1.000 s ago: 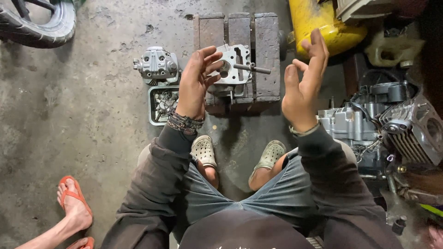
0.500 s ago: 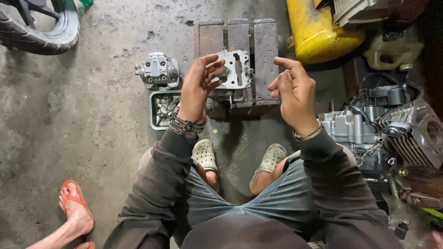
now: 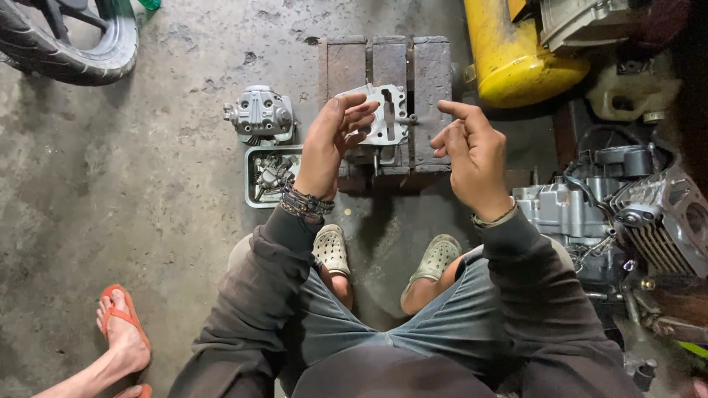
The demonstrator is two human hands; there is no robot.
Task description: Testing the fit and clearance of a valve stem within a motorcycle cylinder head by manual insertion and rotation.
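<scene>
At frame centre, the left hand [image 3: 330, 151] grips a flat, pale grey cast-metal engine plate with slots [image 3: 383, 114], its fingers curled over the plate's left edge. Just right of it, the right hand [image 3: 472, 158] is held loosely open, fingers half bent, holding nothing and apart from the plate. Behind the plate lies a block of three dark wooden planks [image 3: 431, 81] on the concrete floor [image 3: 147, 191]. Left of the left hand sit a grey metal cylinder head [image 3: 259, 114] and, below it, a small metal tray of engine parts [image 3: 267, 177]. Upper right shows a yellow cylindrical tank [image 3: 509, 55]; right edge, a grey finned engine [image 3: 627, 214]. Lower left, another person's foot in an orange sandal [image 3: 122, 332].
</scene>
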